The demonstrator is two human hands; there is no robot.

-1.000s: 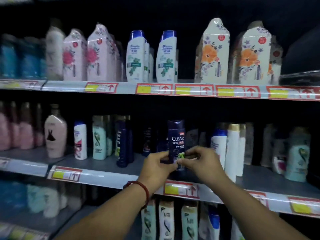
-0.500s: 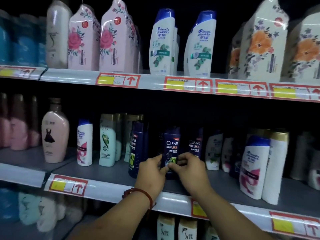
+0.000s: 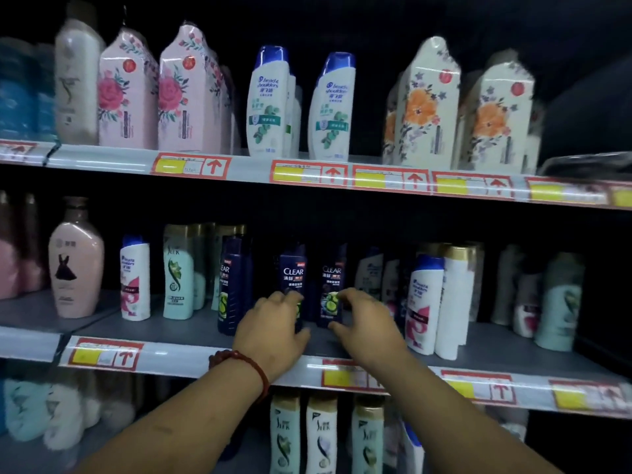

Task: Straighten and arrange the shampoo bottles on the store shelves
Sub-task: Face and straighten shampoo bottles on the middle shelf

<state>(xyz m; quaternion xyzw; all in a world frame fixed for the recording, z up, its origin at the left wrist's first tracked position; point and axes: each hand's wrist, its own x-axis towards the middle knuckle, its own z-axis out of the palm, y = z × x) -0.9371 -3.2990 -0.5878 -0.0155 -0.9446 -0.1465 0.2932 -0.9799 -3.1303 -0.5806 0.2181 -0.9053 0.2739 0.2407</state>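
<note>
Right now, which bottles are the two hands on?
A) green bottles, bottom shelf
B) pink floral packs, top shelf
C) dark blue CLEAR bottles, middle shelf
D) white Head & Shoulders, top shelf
C: the left hand grips one CLEAR bottle, the right hand the neighbouring CLEAR bottle, on the middle shelf.

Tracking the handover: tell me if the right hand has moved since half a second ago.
Yes. The right hand has shifted right along the shelf, off the middle CLEAR bottle and onto the right CLEAR bottle.

CLEAR on navy bottles (image 3: 292, 270), head & shoulders on white top-shelf bottles (image 3: 268, 107).
</note>
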